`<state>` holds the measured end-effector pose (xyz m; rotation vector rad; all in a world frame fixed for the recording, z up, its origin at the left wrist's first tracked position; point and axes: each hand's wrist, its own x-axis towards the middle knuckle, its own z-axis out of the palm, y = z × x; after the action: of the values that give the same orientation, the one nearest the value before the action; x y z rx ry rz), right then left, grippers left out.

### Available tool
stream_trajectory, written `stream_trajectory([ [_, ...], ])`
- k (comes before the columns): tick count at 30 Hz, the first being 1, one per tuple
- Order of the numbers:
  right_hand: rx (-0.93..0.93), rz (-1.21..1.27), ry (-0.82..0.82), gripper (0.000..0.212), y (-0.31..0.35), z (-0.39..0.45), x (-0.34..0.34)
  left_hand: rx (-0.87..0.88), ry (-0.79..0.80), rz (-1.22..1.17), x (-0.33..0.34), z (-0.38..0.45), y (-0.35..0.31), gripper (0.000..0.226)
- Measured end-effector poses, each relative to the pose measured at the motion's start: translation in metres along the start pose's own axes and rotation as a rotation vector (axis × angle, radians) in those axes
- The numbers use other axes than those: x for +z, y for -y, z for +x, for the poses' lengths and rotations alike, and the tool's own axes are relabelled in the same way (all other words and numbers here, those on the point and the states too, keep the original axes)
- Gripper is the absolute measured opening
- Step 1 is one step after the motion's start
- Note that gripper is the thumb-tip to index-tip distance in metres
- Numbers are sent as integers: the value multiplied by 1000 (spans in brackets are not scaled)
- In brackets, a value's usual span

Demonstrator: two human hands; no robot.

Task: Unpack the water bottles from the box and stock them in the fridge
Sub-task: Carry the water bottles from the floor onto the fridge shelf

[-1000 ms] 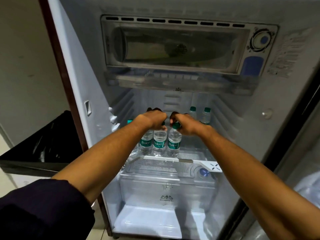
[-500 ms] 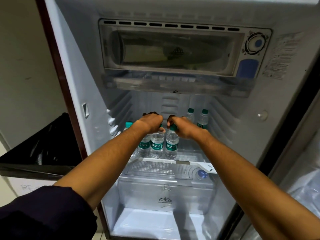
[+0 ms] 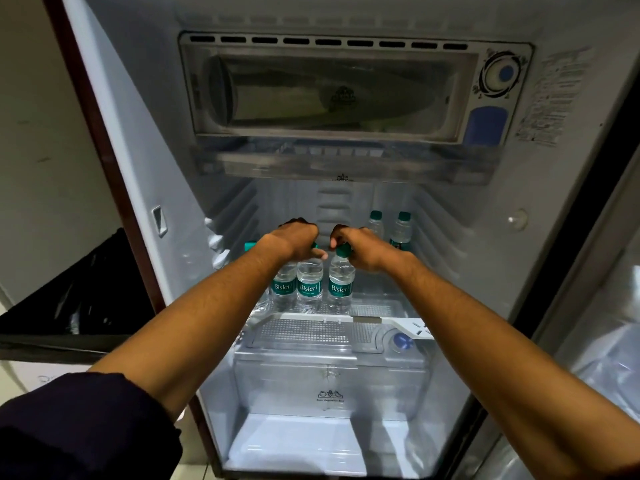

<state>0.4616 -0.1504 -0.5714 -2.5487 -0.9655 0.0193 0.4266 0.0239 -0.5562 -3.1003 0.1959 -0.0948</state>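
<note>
Small clear water bottles with green caps and green labels stand on the fridge shelf [image 3: 370, 319]. My left hand [image 3: 298, 239] is curled over the tops of two bottles [image 3: 298, 289] standing side by side. Beside them my right hand [image 3: 360, 247] grips the neck of a third bottle [image 3: 341, 289], its green cap showing between the fingers. Two more bottles [image 3: 401, 230] stand at the back right of the shelf. Another green cap [image 3: 250, 245] peeks out left of my left wrist. The box is not in view.
The open fridge has a freezer compartment [image 3: 332, 95] above and a clear vegetable drawer [image 3: 329, 382] below the shelf. A black-lined bin [image 3: 79, 299] stands left of the fridge. The fridge door [image 3: 602, 341] hangs open at the right.
Both hands stay on the bottle tops at the same spot on the shelf. The view has shifted slightly.
</note>
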Motion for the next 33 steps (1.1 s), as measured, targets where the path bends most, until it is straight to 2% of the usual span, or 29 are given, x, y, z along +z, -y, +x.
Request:
stream_trajectory([
  [4,7,-14,-8,60,-9,2,-6,13,-22,-71,-4,4,0,44],
  [8,138,-183,-153,78,-31,5,-11,28,-81,-29,-9,9,0,48],
  [14,328,-322,-238,71,-70,12,-5,49,-93,-39,-10,32,-8,57],
  [18,447,-273,-248,67,-88,24,-7,72,-44,-150,-1,56,-17,59],
  [25,484,-197,-332,66,-115,40,-3,148,-11,-127,14,104,-34,61],
  [33,491,-213,-303,74,-138,57,8,218,-24,-82,22,149,-47,74],
])
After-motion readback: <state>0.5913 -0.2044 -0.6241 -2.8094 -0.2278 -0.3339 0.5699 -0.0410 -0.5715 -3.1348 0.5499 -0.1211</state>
